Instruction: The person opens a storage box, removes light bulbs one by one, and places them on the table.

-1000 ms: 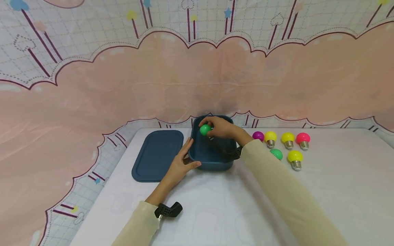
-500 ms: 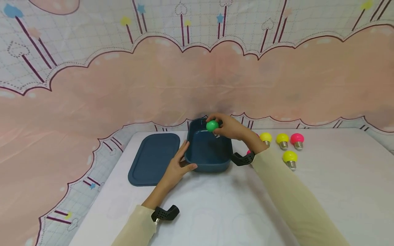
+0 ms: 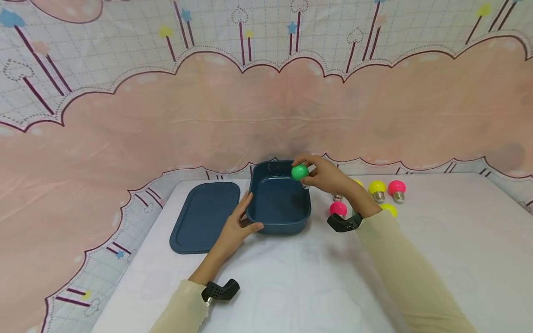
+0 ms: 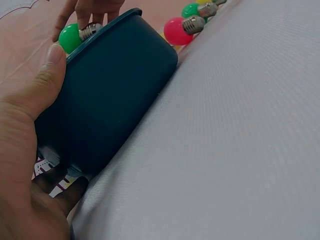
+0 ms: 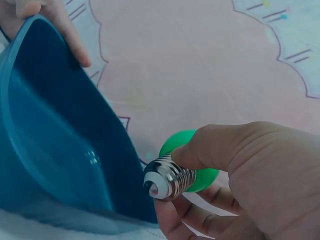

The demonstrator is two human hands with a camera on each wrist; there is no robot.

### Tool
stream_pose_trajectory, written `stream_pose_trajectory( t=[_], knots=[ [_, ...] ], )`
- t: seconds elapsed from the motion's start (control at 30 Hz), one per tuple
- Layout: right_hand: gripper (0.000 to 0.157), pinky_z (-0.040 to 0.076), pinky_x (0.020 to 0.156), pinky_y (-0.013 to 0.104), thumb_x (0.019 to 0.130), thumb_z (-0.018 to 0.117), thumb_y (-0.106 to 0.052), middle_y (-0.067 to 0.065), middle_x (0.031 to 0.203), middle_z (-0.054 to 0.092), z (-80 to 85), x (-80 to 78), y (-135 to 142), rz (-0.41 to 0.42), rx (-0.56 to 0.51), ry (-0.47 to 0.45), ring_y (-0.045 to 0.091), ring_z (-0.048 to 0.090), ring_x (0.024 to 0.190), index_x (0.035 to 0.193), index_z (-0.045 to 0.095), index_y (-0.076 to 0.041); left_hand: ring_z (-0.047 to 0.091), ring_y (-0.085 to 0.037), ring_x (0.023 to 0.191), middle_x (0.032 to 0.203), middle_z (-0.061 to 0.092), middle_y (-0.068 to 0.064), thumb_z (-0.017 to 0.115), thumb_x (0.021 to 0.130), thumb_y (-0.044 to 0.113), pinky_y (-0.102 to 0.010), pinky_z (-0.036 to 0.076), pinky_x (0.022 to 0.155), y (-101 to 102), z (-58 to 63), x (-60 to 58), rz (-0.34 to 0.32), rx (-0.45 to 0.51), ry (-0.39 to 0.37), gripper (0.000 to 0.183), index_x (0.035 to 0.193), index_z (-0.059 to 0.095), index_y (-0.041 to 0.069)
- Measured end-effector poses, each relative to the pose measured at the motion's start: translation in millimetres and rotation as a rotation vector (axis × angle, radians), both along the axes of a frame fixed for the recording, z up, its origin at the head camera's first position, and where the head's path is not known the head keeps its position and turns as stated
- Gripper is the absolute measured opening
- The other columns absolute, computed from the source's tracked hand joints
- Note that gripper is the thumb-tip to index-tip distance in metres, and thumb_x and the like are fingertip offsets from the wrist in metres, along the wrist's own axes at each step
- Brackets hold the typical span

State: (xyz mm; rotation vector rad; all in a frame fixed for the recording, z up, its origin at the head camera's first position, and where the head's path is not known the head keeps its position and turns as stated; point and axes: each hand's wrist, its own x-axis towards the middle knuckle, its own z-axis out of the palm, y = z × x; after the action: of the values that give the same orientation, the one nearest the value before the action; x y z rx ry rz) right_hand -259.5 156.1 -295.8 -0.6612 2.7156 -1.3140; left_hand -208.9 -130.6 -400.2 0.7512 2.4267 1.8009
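A dark blue rectangular box (image 3: pixel 280 228) stands uncovered on the white table, its inside bare in the head view. My left hand (image 3: pixel 232 230) holds its near left corner, thumb at the front and fingers along the left side. In the left wrist view the thumb (image 4: pixel 47 80) lies against the box wall near the rim. My right hand (image 3: pixel 326 176) pinches a green light bulb (image 3: pixel 300 173) over the box's far right rim. The right wrist view shows the bulb's silver screw base (image 5: pixel 169 177) between thumb and fingers, pointing toward the camera.
A flat dark blue lid (image 3: pixel 204 217) lies left of the box. To the right are several bulbs: a pink one (image 3: pixel 338 209) near the box, a yellow one (image 3: pixel 376 187) and another pink one (image 3: pixel 397 187). My right forearm partly covers others. A patterned cloth (image 3: pixel 208 111) hangs behind.
My right hand has carried the green bulb rightward, from above the middle of the box to its right rim. My left hand keeps its hold on the corner. The head view has shifted slightly.
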Motion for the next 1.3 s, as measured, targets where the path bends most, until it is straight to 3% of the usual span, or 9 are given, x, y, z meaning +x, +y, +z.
stream_pose_trajectory(
  t=[0.17,0.37,0.53,0.83,1.1,1.3],
  knots=[
    [0.041,0.055,0.075,0.037,0.088,0.065,-0.002,0.014,0.121,0.052,0.4,7.4,14.6,-0.040,0.010,0.005,0.030,0.063,0.096,0.127,0.057,-0.011,0.021,-0.036,0.140,0.159,0.003,-0.009,0.070,0.087,0.007,-0.048,0.033,0.106,2.9,17.7,10.2,-0.011,-0.012,-0.005,0.085,0.153,0.015,0.005],
    [0.042,0.055,0.067,0.040,0.088,0.066,-0.002,0.014,0.118,0.052,-0.5,14.4,35.5,-0.092,0.020,0.020,0.032,0.061,0.095,0.128,0.055,-0.011,0.024,-0.036,0.139,0.159,0.003,-0.010,0.070,0.087,0.007,-0.048,0.034,0.105,4.0,21.7,11.9,0.001,-0.033,-0.009,0.085,0.153,0.015,0.004],
    [0.044,0.056,0.074,0.041,0.089,0.066,-0.003,0.017,0.121,0.051,-3.4,22.2,55.6,-0.136,0.053,0.027,0.037,0.058,0.104,0.130,0.052,-0.011,0.024,-0.037,0.139,0.159,0.003,-0.011,0.071,0.087,0.009,-0.049,0.034,0.105,2.9,16.5,9.0,0.003,-0.026,-0.003,0.086,0.153,0.016,0.005],
    [0.044,0.053,0.082,0.048,0.091,0.063,-0.005,0.019,0.124,0.050,-6.6,39.2,87.6,-0.202,0.106,0.049,0.042,0.056,0.109,0.132,0.050,-0.012,0.030,-0.035,0.137,0.160,0.005,-0.002,0.073,0.086,0.017,-0.047,0.035,0.104,-0.9,-10.8,-7.1,0.019,-0.017,0.017,0.088,0.155,0.018,0.018],
    [0.044,0.053,0.081,0.048,0.093,0.061,-0.007,0.022,0.128,0.045,-11.1,55.1,120.6,-0.242,0.104,0.024,0.047,0.052,0.110,0.135,0.047,-0.008,0.029,-0.030,0.138,0.160,0.006,-0.004,0.074,0.085,0.022,-0.044,0.036,0.104,0.1,-12.1,-7.5,0.022,-0.012,0.028,0.088,0.154,0.019,0.022],
    [0.044,0.049,0.087,0.054,0.095,0.059,-0.014,0.024,0.131,0.044,-17.1,66.5,142.8,-0.298,0.107,0.003,0.047,0.051,0.111,0.137,0.045,-0.009,0.031,-0.031,0.137,0.160,0.006,0.002,0.074,0.085,0.024,-0.044,0.036,0.104,0.2,-11.8,-7.0,0.020,-0.008,0.011,0.089,0.155,0.018,0.020]
  ],
)
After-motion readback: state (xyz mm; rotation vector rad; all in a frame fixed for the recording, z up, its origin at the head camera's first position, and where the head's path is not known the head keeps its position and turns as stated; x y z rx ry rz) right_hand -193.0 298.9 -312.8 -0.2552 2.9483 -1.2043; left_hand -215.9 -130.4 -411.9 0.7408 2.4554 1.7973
